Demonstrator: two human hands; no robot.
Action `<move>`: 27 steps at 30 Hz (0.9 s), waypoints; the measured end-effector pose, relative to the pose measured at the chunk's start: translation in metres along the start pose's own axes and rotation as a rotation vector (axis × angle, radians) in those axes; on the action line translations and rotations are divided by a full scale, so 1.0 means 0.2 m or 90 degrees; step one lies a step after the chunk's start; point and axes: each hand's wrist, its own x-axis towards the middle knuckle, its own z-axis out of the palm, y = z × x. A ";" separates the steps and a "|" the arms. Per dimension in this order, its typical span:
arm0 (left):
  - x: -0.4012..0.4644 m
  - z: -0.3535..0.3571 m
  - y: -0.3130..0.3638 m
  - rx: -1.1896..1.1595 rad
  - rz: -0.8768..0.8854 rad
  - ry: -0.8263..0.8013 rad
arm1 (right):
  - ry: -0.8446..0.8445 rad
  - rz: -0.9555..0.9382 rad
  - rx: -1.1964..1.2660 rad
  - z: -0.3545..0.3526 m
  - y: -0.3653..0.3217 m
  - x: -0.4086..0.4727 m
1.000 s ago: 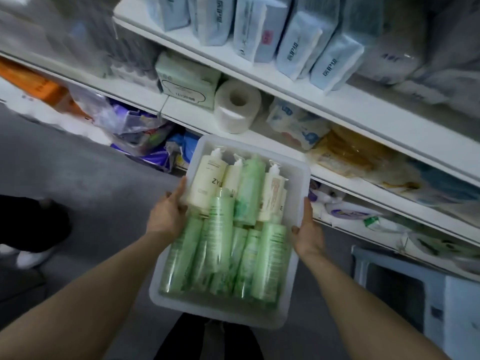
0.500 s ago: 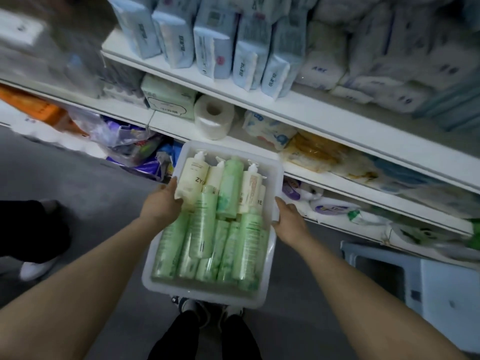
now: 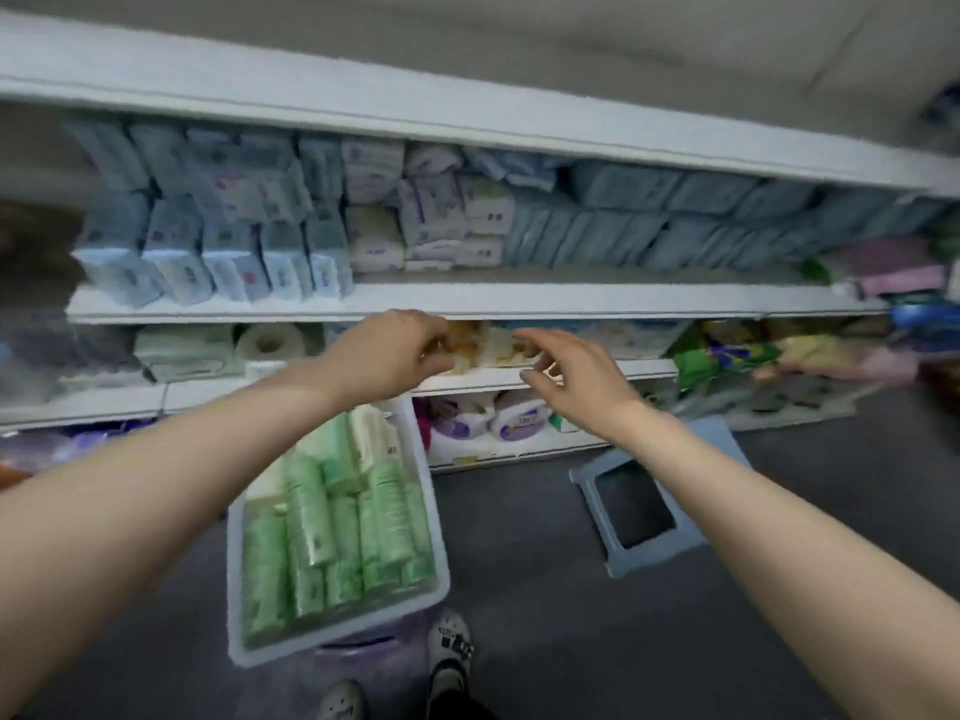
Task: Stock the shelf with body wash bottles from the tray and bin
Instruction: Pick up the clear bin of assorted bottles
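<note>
White metal shelving (image 3: pixel 467 298) fills the wall ahead, its middle tier packed with pale blue and white soft packs (image 3: pixel 218 252), the tier below holding a white paper roll (image 3: pixel 270 343) and yellowish bagged goods (image 3: pixel 483 345). Dark grey flooring (image 3: pixel 571 589) runs beneath. Low at the person's feet sits the translucent white plastic tray (image 3: pixel 236 589), resting on something purple and filled with green and cream body wash bottles (image 3: pixel 332 517) lying on their sides. Right of it stands a small blue-grey plastic stool (image 3: pixel 685 532). Both bare hands reach toward the shelf edge, close together but not touching: the left hand (image 3: pixel 395 356) loosely curled, the right hand (image 3: pixel 576 376) with fingers relaxed, neither gripping anything.
</note>
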 end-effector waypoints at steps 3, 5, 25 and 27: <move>0.06 -0.17 0.29 0.001 0.118 0.029 | 0.079 0.015 -0.073 -0.32 -0.03 -0.27; 0.07 -0.25 0.50 -0.026 0.203 0.048 | 0.121 0.030 -0.121 -0.50 -0.06 -0.45; 0.56 -0.21 2.50 -0.065 0.674 0.135 | 0.325 0.272 -0.336 -1.52 0.59 -1.87; 0.66 -0.15 2.73 -0.069 0.696 0.140 | 0.320 0.304 -0.346 -1.63 0.73 -1.99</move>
